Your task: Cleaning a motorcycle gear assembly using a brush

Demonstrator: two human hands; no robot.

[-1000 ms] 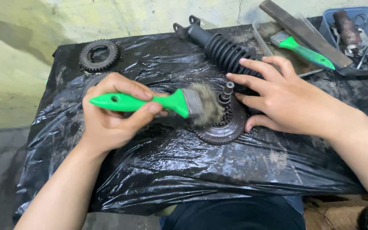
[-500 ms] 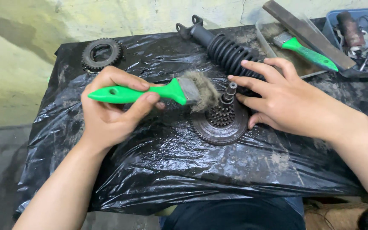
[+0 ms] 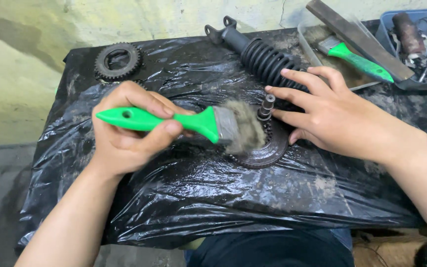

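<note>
My left hand [image 3: 129,131] grips a green-handled paintbrush [image 3: 184,122] whose grey bristles rest on a dirty round gear with a short shaft [image 3: 265,143]. The gear lies on a table covered in black plastic sheet [image 3: 223,193]. My right hand [image 3: 332,116] lies flat with spread fingers on the gear's right edge, fingertips next to the shaft. The bristles hide much of the gear's left half.
A black coil shock absorber [image 3: 260,57] lies behind the gear. A second toothed gear [image 3: 118,60] sits at the far left. A clear tray with another green brush [image 3: 357,59], a long metal file [image 3: 354,34] and a blue bin of tools [image 3: 416,34] stand at the far right.
The brush has swept down and right over the gear, from its upper part half a second ago. My right hand has stayed on the gear's right edge.
</note>
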